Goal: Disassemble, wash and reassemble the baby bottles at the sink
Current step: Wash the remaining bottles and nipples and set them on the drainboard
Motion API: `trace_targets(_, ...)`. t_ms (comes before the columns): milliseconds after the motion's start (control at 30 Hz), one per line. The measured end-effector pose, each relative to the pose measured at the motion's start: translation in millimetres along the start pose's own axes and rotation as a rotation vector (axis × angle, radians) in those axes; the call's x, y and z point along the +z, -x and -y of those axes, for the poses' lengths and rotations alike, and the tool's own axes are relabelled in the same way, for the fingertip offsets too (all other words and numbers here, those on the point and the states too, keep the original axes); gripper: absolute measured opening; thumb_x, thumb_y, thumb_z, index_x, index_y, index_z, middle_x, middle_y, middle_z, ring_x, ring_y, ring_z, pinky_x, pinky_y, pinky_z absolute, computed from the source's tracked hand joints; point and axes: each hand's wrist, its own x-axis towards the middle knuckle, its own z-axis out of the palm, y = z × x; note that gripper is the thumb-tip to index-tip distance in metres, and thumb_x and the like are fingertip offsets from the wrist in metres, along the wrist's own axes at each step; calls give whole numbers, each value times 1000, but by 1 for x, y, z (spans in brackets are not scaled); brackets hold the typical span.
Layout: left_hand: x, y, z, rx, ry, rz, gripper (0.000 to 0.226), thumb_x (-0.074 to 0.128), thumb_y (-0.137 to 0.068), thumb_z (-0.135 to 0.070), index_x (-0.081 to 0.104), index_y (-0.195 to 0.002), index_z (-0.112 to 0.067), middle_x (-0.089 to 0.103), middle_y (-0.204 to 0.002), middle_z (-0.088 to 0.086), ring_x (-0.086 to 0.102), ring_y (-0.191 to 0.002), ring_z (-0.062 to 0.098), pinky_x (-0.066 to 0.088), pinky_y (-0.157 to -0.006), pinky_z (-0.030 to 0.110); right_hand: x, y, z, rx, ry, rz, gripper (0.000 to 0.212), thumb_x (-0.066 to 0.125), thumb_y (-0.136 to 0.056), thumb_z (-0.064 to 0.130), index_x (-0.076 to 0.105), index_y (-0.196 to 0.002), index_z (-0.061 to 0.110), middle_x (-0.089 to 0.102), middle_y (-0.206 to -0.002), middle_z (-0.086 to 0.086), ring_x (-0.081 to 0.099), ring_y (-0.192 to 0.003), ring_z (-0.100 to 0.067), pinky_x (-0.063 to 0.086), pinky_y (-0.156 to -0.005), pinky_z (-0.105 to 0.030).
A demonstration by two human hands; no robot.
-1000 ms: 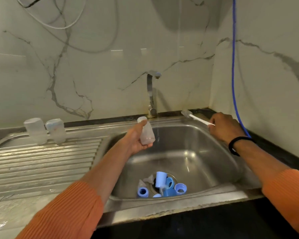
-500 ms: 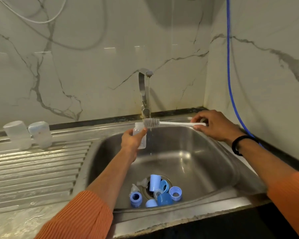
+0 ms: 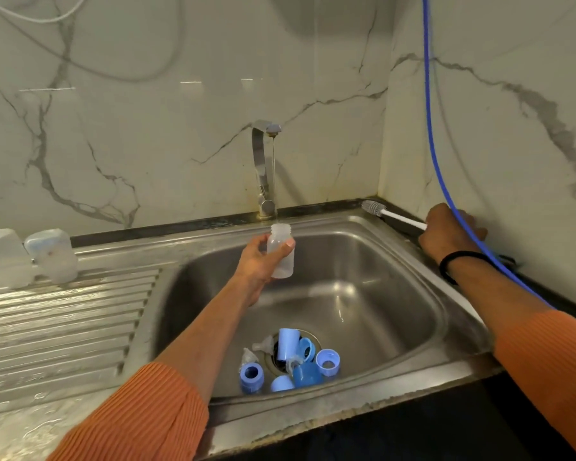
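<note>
Rinsing step — the left hand (image 3: pixel 258 261) grips the bottle (image 3: pixel 280 251) under the tap (image 3: pixel 263 168), the right hand (image 3: pixel 446 236) holds the brush (image 3: pixel 393 217) at the sink's (image 3: pixel 346 227) back right corner — next, probably, brush into bottle.

One clear bottle (image 3: pixel 280 251) in my left hand (image 3: pixel 256 261); one white-handled brush (image 3: pixel 393 217) in my right hand (image 3: pixel 446 234). Two clear upturned containers (image 3: pixel 27 257) on the drainboard. One tap (image 3: pixel 263 168), one thin stream of water. One steel sink (image 3: pixel 396 294). In my basin, around the drain: two blue screw rings (image 3: pixel 251 374), standing open side up; one pale blue cylinder (image 3: pixel 287 344); at least three further blue parts (image 3: pixel 305 374), overlapping, exact count unclear; about three clear teats (image 3: pixel 263 346). One blue cable (image 3: pixel 429 128) on the wall.
</note>
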Motion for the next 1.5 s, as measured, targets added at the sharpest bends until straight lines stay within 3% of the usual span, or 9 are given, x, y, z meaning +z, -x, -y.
trace_targets(167,2,-3,-1,82,-39,-14,70,80,-87,-41,44,-145,-25,62,-133,10,65,-116,29,55,-101,54,11,0,0,-25,-23,1,17,57,-94,9,59,-111,11,27,-80,-2,45,-110,-42,42,-100,-53)
trace_targets(300,1,-2,-2,119,-67,-26,72,79,-87,-40,43,-148,-26,61,-133,13,64,-116,31,57,-97,48,17,-2,6,-130,-5,24,25,57,-96,16,62,-121,15,53,-108,-13,45,-111,-39,38,-86,-44)
trace_targets(400,-1,-3,-1,118,-73,-42,74,78,-88,-42,42,-150,-26,60,-136,12,64,-116,30,58,-87,40,17,-2,10,-185,4,0,27,60,-96,18,65,-122,13,59,-108,-15,49,-109,-39,39,-87,-44)
trace_targets(567,-1,-2,1,100,-69,-61,73,78,-88,-42,43,-148,-23,59,-138,10,63,-116,29,58,-91,43,12,4,17,-256,-1,20,31,62,-94,19,67,-124,11,63,-114,-17,54,-111,-41,48,-95,-49)
trace_targets(767,-2,-5,1,71,-78,-75,74,79,-86,-44,44,-148,-25,57,-140,10,62,-120,32,56,-99,54,12,11,18,-262,-12,26,24,62,-94,13,67,-117,11,67,-108,-16,56,-108,-41,50,-96,-54)
trace_targets(933,-2,-5,2,69,-76,-75,71,80,-86,-42,46,-146,-24,58,-140,11,62,-121,32,54,-102,55,11,11,20,-245,-23,12,16,64,-95,10,71,-109,11,68,-93,-12,65,-90,-35,55,-89,-50)
trace_targets(1200,-1,-2,0,65,-74,-62,72,82,-85,-40,47,-145,-23,58,-140,11,62,-122,32,55,-101,55,8,15,27,-333,-22,-7,15,61,-93,15,74,-100,9,69,-89,-14,61,-87,-37,50,-74,-40)
trace_targets(1367,-1,-2,-1,49,-40,-73,73,81,-86,-39,45,-148,-22,57,-140,11,62,-122,33,55,-100,55,0,23,45,-468,-131,64,31,68,-94,26,73,-122,13,71,-115,-16,62,-107,-37,54,-93,-44)
trace_targets(1500,2,3,-4,44,-39,-80,75,80,-86,-44,45,-148,-22,56,-140,9,63,-120,31,59,-93,53,6,47,95,-605,-317,291,67,82,-84,43,58,-144,25,66,-131,-3,61,-108,-16,49,-92,-30)
